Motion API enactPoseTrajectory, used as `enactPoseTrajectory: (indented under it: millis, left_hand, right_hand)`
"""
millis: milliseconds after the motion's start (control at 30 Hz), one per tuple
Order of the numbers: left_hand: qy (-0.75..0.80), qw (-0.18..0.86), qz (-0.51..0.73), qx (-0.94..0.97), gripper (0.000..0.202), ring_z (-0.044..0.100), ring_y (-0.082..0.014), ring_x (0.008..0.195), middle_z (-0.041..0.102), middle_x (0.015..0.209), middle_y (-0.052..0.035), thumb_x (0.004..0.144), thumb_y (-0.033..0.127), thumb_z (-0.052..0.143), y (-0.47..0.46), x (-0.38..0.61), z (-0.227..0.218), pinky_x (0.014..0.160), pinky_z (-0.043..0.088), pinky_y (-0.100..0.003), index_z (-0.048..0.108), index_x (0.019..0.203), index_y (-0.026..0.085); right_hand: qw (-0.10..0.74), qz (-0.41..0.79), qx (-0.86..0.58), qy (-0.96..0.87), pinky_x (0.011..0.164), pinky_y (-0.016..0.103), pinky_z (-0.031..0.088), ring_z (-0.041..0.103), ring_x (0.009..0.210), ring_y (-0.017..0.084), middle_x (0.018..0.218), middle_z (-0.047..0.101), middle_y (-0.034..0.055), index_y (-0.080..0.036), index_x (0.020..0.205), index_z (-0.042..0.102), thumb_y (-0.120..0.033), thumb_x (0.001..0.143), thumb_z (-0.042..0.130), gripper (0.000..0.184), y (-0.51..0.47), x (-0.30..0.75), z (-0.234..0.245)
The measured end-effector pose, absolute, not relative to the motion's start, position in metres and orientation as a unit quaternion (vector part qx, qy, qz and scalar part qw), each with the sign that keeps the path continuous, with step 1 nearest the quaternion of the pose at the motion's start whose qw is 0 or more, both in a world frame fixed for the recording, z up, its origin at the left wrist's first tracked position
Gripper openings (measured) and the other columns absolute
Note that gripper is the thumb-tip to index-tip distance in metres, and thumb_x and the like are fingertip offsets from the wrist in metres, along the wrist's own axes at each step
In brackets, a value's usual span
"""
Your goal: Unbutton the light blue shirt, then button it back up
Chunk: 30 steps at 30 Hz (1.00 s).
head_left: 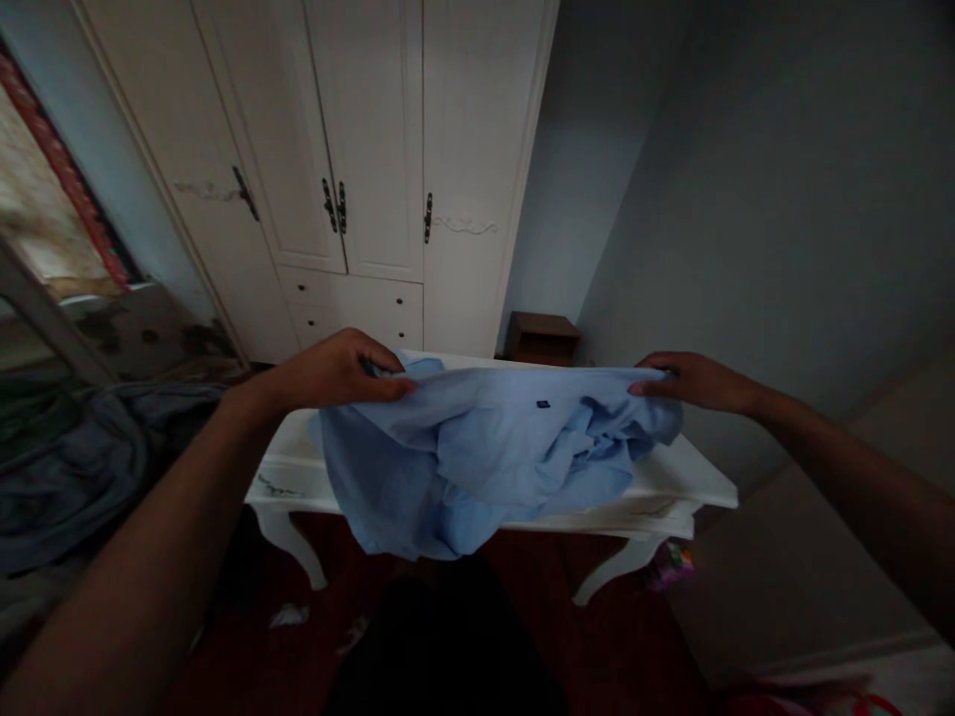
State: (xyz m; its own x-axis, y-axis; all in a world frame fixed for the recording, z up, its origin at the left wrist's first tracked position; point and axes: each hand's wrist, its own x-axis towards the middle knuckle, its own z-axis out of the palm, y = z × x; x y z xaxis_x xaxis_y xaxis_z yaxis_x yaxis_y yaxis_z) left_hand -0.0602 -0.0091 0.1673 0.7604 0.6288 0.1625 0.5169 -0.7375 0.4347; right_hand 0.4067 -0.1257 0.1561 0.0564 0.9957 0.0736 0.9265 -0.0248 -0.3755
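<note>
Garment hangs w/ top edge pinched in L hand & R hand, over wht table.

Dim light, seemingly from the left, stretched edges, soft blur

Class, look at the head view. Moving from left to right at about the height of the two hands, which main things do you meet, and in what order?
Grey cloth → left hand → blue shirt → right hand.
</note>
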Motion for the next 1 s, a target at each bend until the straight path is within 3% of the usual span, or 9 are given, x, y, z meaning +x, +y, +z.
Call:
enactPoseTrajectory:
  millis: [200,400,567,700,867,1000]
  left_hand:
    - [0.405,0.069,0.214,0.886,0.045,0.051,-0.013,0.057,0.053,0.058,-0.0001,0.082,0.052,0.042,-0.011,-0.072,0.165,0.054,0.039,-0.022,0.063,0.067,0.016]
    - [0.415,-0.06,0.301,0.856,0.048,0.056,-0.0191,0.077,0.061,0.083,-0.0071,0.087,0.056,0.037,-0.007,-0.077,0.162,0.076,0.046,-0.032,0.061,0.075,0.016]
    - [0.414,0.092,0.185,0.886,0.043,0.059,-0.0183,0.069,0.065,0.074,-0.0023,0.065,0.062,0.065,-0.006,-0.084,0.152,0.062,0.044,-0.025,0.063,0.07,0.019]
    - [0.385,0.171,0.143,0.896,0.032,0.063,-0.0183,0.072,0.071,0.079,-0.0009,0.068,0.051,0.067,-0.003,-0.09,0.144,0.063,0.046,-0.022,0.07,0.08,0.021]
    - [0.398,0.097,0.301,0.861,0.03,0.066,-0.0189,0.075,0.074,0.086,-0.0028,0.078,0.045,0.061,-0.004,-0.081,0.153,0.071,0.05,-0.027,0.073,0.092,0.021]
    - [0.366,-0.016,0.493,0.789,0.026,0.067,-0.02,0.092,0.074,0.101,-0.0032,0.084,0.034,0.059,-0.015,-0.048,0.187,0.085,0.05,-0.031,0.073,0.1,0.02]
  right_hand:
    - [0.329,0.183,-0.697,-0.611,0.054,0.027,0.044,0.058,0.063,0.017,0.074,0.064,0.0027,-0.019,0.079,0.06,-0.07,0.064,0.066,0.054,-0.121,0.392,0.109]
    - [0.389,0.205,-0.695,-0.569,0.052,0.027,0.045,0.058,0.06,0.017,0.072,0.065,0.0028,-0.02,0.083,0.061,-0.071,0.062,0.068,0.056,-0.116,0.372,0.093]
    - [0.365,0.061,-0.71,-0.599,0.057,0.031,0.044,0.058,0.066,0.022,0.072,0.062,0.0044,-0.021,0.081,0.059,-0.069,0.073,0.056,0.049,-0.122,0.381,0.11]
    - [0.318,-0.097,-0.733,-0.594,0.063,0.036,0.042,0.059,0.07,0.027,0.074,0.061,0.0091,-0.022,0.08,0.055,-0.066,0.081,0.044,0.045,-0.134,0.385,0.126]
    - [0.272,-0.208,-0.755,-0.56,0.058,0.039,0.036,0.056,0.062,0.029,0.071,0.058,0.0103,-0.026,0.08,0.053,-0.071,0.084,0.029,0.051,-0.144,0.369,0.161]
    - [0.286,-0.329,-0.734,-0.521,0.056,0.036,0.038,0.058,0.066,0.024,0.071,0.059,0.0083,-0.025,0.08,0.057,-0.071,0.085,0.042,0.048,-0.169,0.47,0.23]
